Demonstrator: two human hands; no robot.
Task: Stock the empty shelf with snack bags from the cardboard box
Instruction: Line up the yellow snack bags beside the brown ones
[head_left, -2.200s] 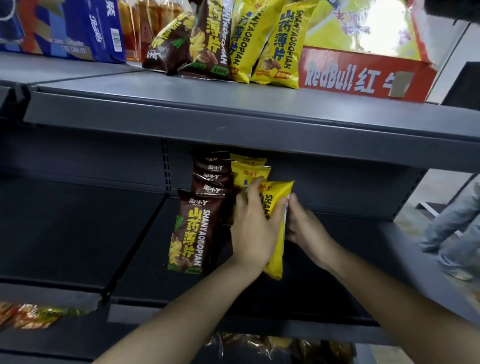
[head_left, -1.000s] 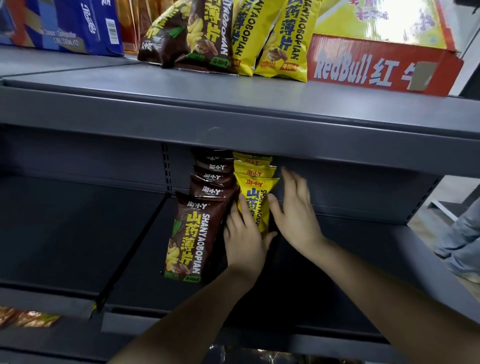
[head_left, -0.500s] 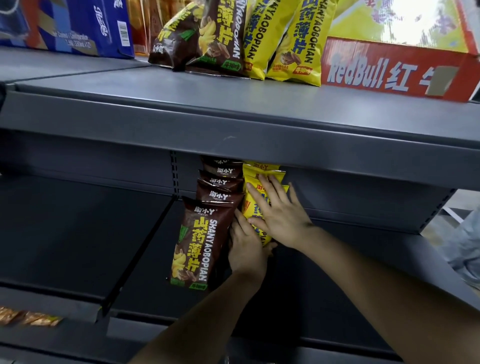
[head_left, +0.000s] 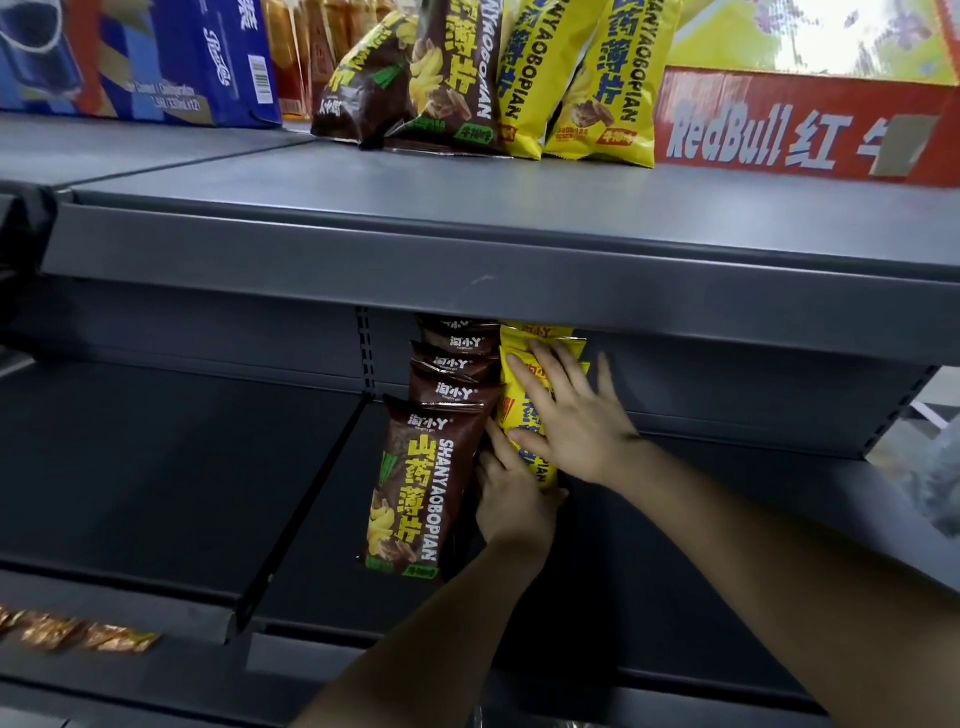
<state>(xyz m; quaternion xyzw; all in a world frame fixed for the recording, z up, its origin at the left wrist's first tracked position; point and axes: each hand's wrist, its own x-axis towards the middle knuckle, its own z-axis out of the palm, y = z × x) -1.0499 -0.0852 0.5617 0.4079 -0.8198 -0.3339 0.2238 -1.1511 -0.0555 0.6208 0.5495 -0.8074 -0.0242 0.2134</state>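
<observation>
On the dark grey middle shelf stand two rows of snack bags, one behind another. The brown row is on the left, and its front bag is upright and fully visible. The yellow row stands to its right, mostly hidden by my hands. My right hand lies flat with spread, straight fingers on the front yellow bag. My left hand sits lower, between the two rows, fingers touching the yellow bag's lower left edge. The cardboard box is out of view.
The upper shelf holds brown and yellow snack bags, a blue Pepsi carton on the left and a red RedBull carton on the right. Small orange packets lie lower left. A person's clothing shows at far right.
The front yellow bag has been pushed back upright into its row. My right hand moved from beside the bag onto its face; my left hand slid down to its lower left edge.
</observation>
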